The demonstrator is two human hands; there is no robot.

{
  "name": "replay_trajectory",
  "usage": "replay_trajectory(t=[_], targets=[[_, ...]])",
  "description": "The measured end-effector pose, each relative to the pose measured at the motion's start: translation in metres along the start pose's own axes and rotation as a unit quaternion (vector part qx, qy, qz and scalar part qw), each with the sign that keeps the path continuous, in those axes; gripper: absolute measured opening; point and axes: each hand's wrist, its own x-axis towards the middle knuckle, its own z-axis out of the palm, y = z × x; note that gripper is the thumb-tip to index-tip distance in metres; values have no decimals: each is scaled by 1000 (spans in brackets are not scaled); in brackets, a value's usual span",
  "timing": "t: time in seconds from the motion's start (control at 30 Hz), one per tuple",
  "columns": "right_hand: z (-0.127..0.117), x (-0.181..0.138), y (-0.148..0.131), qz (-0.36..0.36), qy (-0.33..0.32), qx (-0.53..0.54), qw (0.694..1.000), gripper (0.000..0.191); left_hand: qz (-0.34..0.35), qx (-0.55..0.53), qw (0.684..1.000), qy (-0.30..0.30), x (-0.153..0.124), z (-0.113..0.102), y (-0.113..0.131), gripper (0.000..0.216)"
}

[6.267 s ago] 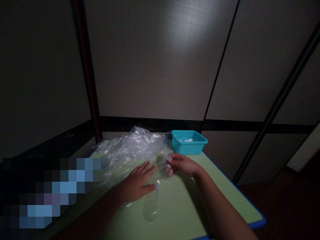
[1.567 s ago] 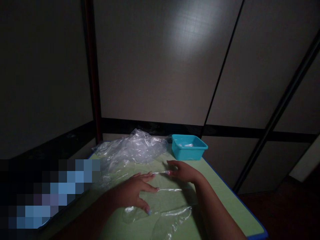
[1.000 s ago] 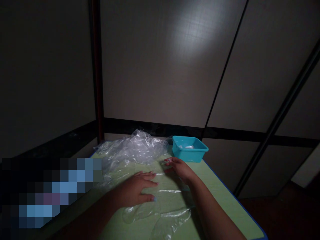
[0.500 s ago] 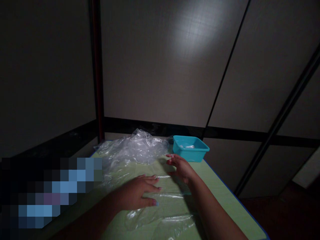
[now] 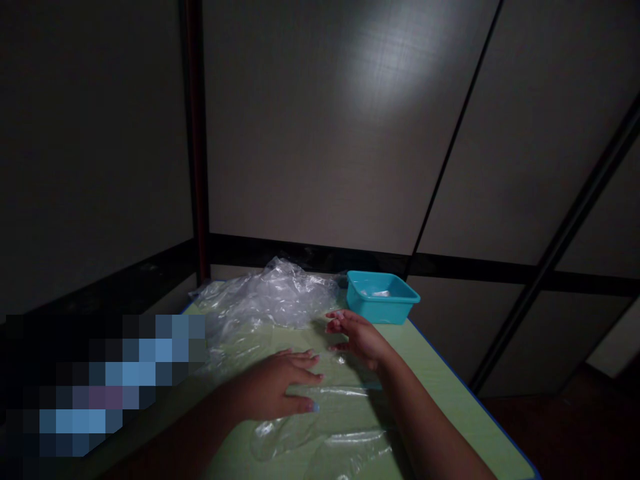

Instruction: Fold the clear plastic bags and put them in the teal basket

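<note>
The person's left hand (image 5: 273,388) is palm down with the fingers spread and straight, and nothing is gripped in it. In the head view it lies over a clear plastic film (image 5: 357,438), whose creased, shiny folds and rounded end run out in front of its thumb and toward the nearer side. The right hand (image 5: 361,338) is raised a little farther off, its fingers half bent and pointing toward the left; whether something thin sits between the fingertips cannot be told.

Beyond both hands, mostly past the left one, a crumpled heap of clear plastic (image 5: 280,300) spreads over the table. Just beyond the right hand stands a turquoise basket (image 5: 381,311), upright, with a small whitish piece (image 5: 383,293) inside. The pale green table (image 5: 450,397) lies beneath it all, its blue edging (image 5: 471,393) running past the right forearm. Farther past the hands rise dark panels (image 5: 320,133).
</note>
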Motion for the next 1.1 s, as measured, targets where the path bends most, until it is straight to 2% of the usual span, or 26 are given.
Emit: replay_trajectory(t=[0.4,0.7,0.87,0.97,1.1], targets=[[10,1,-2,-84,-35,-10,996,32,10,-9,1000,4,0,3,-4,49],[11,0,2,-79,-66,-5,995,30,18,1,1000,25,-1,4,-4,47],[9,0,3,-71,-62,-15,995,30,36,13,996,86,0,5,-3,37],[9,-1,3,-64,-60,-21,996,29,33,21,991,129,2,1,1,21],[11,-1,2,-52,-63,-29,996,30,-50,11,981,186,3,-4,6,12]])
